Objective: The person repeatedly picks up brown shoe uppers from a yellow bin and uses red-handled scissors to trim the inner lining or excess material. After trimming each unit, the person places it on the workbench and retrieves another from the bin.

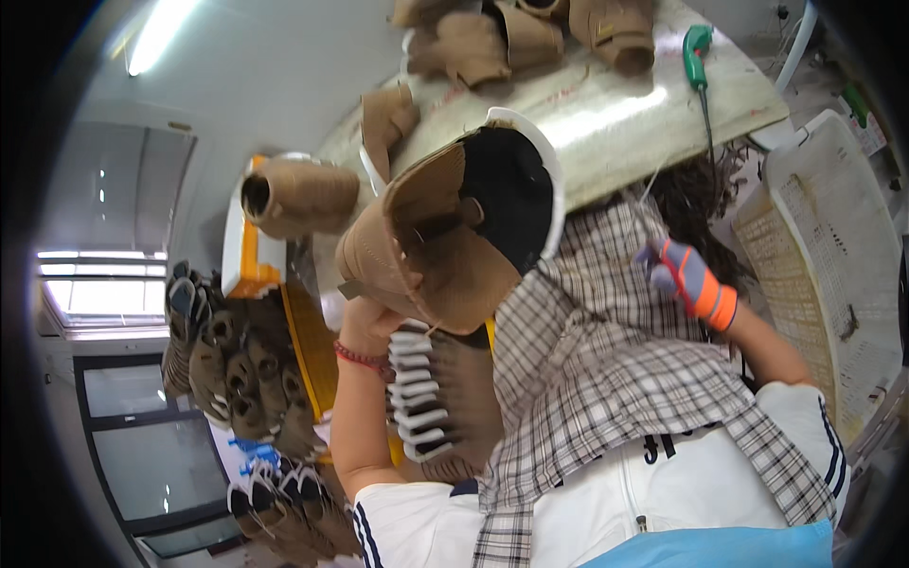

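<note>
My left hand [371,322], bare with a red bead bracelet at the wrist, grips the lower edge of a brown shoe upper [379,256] with stitched seams. The upper is tilted, its wide opening facing right. Directly behind it shows a round black opening with a white rim [559,180]; whether that belongs to a separate container I cannot tell. My right hand [689,279] wears a grey and orange glove and hovers by the checked apron [606,275]. Its fingers are somewhat blurred but look apart, with nothing visible in them.
Brown uppers [473,52] lie on the pale worktable [606,123], along with a green corded tool [698,57]. White-edged shoe pieces [417,388] are stacked below my left forearm. A yellow crate [308,350] and piled uppers [237,369] stand left, a white basket [824,265] right.
</note>
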Demonstrator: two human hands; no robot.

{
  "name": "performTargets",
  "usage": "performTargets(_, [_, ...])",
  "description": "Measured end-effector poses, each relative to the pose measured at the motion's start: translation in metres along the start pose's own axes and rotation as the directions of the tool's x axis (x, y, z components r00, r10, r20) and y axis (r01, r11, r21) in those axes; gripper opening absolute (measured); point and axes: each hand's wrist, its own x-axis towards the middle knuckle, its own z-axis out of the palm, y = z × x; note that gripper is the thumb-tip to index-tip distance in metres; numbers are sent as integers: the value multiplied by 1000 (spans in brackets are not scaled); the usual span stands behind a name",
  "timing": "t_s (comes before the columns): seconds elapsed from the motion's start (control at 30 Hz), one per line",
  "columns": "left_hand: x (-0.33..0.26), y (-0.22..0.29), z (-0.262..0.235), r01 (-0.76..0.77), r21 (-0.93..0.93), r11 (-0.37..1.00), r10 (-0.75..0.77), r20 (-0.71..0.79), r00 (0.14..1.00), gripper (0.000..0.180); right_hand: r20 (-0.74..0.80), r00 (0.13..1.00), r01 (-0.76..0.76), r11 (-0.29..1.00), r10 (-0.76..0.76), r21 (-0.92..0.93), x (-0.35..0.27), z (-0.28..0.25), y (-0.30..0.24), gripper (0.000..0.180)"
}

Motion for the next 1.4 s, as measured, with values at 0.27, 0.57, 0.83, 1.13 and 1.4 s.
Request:
performTargets(0.27, [-118,-217,-32,283,-534,797,-422,-158,893,31,393,836,523,341,-383,-781,22,45,-4,37])
performTargets(0.57, [-99,-238,15,-275,-265,924,73,-583,809,14,643,697,662,-60,-319,-747,51,76,33,39])
performTargets(0.83, [-79,-239,11,-275,-126,953,156,-577,802,21,615,743,617,-87,-264,-782,58,96,34,30])
performTargets(1.13, [-81,-240,8,-248,-269,931,98,-469,878,53,616,710,655,0,-341,-755,57,79,20,25])
performTargets(1.4, [-78,-256,-6,-280,-344,896,88,-482,872,53,595,790,604,21,-147,-797,63,103,12,27])
